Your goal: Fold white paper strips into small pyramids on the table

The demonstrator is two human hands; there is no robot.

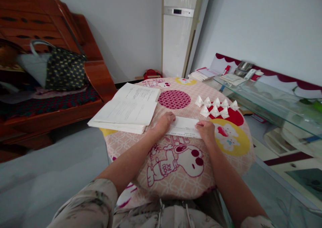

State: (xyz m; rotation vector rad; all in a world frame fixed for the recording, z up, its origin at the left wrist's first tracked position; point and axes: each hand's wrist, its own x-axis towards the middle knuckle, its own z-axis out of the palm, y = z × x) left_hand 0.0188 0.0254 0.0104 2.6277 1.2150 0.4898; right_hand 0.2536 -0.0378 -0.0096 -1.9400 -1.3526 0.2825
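Note:
A folded strip of white paper (186, 123) with some printed lines lies on the round table between my hands. Curled fingers of my left hand (165, 121) hold its left end. At the right end, my right hand (206, 130) pinches the paper's edge between thumb and fingers. To the left, a thick stack of printed sheets (125, 109) lies with its top pages spread open. Several small white folded paper pyramids (215, 111) stand in rows beyond my right hand.
A patterned cloth (176, 174) covers the round table (232, 164). Along the right runs a glass shelf (279, 99) with papers, a metal bowl (245, 66) and small containers. A wooden bench (93, 77) with bags (66, 68) stands left; a white upright cabinet unit (177, 40) is behind.

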